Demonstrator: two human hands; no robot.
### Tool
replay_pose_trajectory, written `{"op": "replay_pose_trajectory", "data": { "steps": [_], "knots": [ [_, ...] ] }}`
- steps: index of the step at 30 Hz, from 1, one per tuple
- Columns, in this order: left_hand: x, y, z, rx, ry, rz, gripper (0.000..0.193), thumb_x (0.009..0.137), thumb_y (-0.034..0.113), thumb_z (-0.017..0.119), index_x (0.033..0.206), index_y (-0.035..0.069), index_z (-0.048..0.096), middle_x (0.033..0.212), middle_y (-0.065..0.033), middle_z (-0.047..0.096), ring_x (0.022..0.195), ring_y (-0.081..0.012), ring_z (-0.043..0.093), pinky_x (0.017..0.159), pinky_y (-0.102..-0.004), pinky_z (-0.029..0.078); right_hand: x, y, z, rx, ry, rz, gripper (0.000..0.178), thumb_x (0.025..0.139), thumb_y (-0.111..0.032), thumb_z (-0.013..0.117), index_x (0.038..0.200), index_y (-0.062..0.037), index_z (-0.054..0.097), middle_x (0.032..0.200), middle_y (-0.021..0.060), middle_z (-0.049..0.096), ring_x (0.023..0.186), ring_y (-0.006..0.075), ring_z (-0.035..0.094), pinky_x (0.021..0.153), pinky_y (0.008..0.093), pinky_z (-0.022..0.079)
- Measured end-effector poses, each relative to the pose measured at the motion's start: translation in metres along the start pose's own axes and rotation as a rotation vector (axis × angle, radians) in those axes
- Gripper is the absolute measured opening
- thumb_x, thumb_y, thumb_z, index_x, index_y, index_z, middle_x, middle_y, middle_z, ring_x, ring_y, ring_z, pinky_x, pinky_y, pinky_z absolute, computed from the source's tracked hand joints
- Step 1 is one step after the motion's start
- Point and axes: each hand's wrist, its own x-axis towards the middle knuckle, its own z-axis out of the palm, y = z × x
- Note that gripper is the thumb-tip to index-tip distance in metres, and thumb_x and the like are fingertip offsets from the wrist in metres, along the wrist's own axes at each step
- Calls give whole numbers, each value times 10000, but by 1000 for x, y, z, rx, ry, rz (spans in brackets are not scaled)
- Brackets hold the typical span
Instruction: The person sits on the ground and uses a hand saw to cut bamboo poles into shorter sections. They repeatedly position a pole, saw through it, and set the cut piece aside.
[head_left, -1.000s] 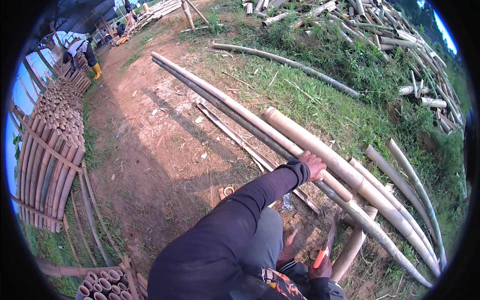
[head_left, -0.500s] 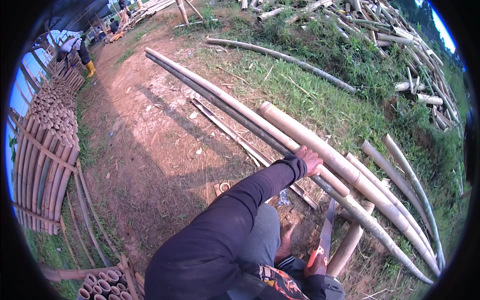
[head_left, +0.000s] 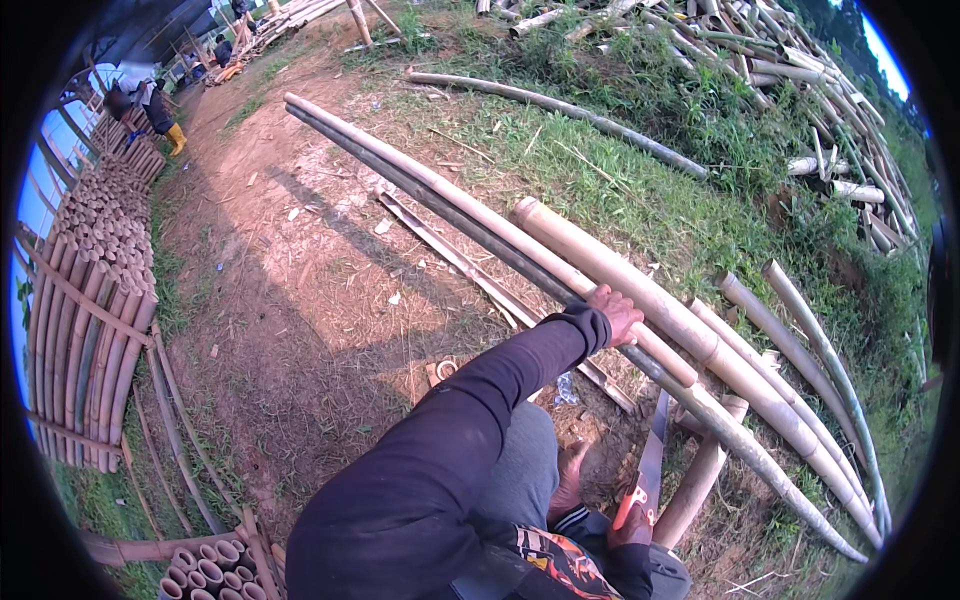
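One left hand (head_left: 616,313) clamps a round bamboo pole (head_left: 664,355), the right hand (head_left: 631,530) a flat-bladed saw (head_left: 652,462).

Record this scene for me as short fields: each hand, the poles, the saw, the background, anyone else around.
Left hand: curled over a pale bamboo pole
Poles: pale one lies alongside a longer, darker pole
Right hand: grips the handle of a saw
Saw: orange handle, blade pointing away from the person
Background: stacked bamboo left; loose bamboo pile upper right
Others: someone in yellow boots, upper left
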Motion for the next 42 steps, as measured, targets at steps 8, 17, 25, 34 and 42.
{"op": "replay_pose_trajectory", "data": {
  "steps": [8, 17, 25, 34, 42],
  "knots": [
    [-2, 3, -6, 7, -32, -14, 473, 921, 513, 694, 1304, 238, 651, 1255, -55, 669, 1271, -250, 574, 1105, -481, 339, 0, 5, 5, -12, -36, 66, 357, 742, -168, 713, 1024, -4, 568, 918, 291, 684, 887, 487, 676, 803, 561, 541],
    [-2, 1, -3, 19, 0, 5, 478, 913, 514, 699, 1302, 240, 658, 1245, -55, 683, 1248, -255, 593, 1080, -463, 359, 0, 9, 6, -41, -83, 68, 397, 704, -191, 735, 1016, -10, 567, 887, 273, 685, 859, 487, 675, 796, 563, 540],
    [-1, 0, 2, 17, 31, 6, 495, 907, 515, 705, 1313, 235, 657, 1235, -56, 683, 1251, -246, 588, 1090, -464, 349, 0, 2, 2, -56, -33, -7, 417, 714, -176, 716, 1064, 2, 578, 917, 277, 682, 877, 488, 670, 805, 564, 537],
    [-1, 0, 2, 0, 48, 12, 491, 893, 509, 723, 1295, 232, 666, 1215, -61, 684, 1229, -250, 593, 1099, -472, 338, 1, -3, -3, 21, -30, 34, 392, 725, -156, 694, 1077, -12, 596, 896, 265, 677, 863, 481, 670, 789, 561, 535],
    [-2, 0, 3, 2, 52, 8, 479, 887, 510, 729, 1275, 235, 672, 1201, -58, 686, 1227, -251, 593, 1095, -469, 340, 0, -4, -3, 17, -41, 14, 370, 721, -150, 702, 1045, -10, 589, 870, 267, 678, 829, 482, 671, 771, 563, 540]
  ]
}}
